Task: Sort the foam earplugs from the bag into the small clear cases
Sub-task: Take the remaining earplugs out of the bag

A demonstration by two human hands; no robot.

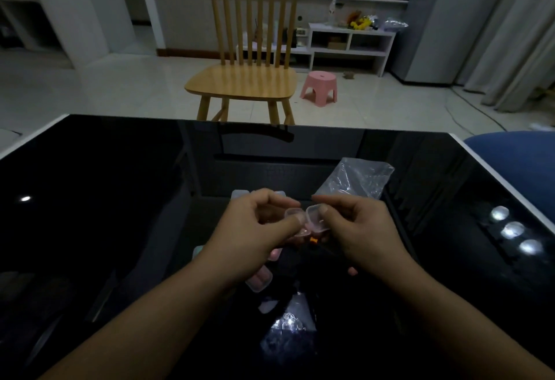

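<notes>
I'm holding one small clear case (306,220) up over the middle of the black table (105,214), both hands meeting on it. My left hand (258,226) is pinching its left half, thumb lying along the rim, fingers curled in behind. My right hand (357,226) is gripping the right half, thumb pressing down on top, fingers wrapped underneath. The case is looking hinged open between them, something pinkish showing inside, though it's too dim for me to make out plugs. A small orange speck (313,240) is glowing just under the case; I can't tell what it is.

The bag (357,179) is lying crumpled on the table just beyond my right hand, toward the far edge. Another case (259,280) with pink inside is sitting beneath my left wrist, nearer me, and more pale cases (240,194) are peeking out past my left knuckles. A crinkly clear wrapper (288,324) is catching light close to the near edge.

Across the table a wooden chair (249,79) is standing, a pink stool (319,86) just beside it.
</notes>
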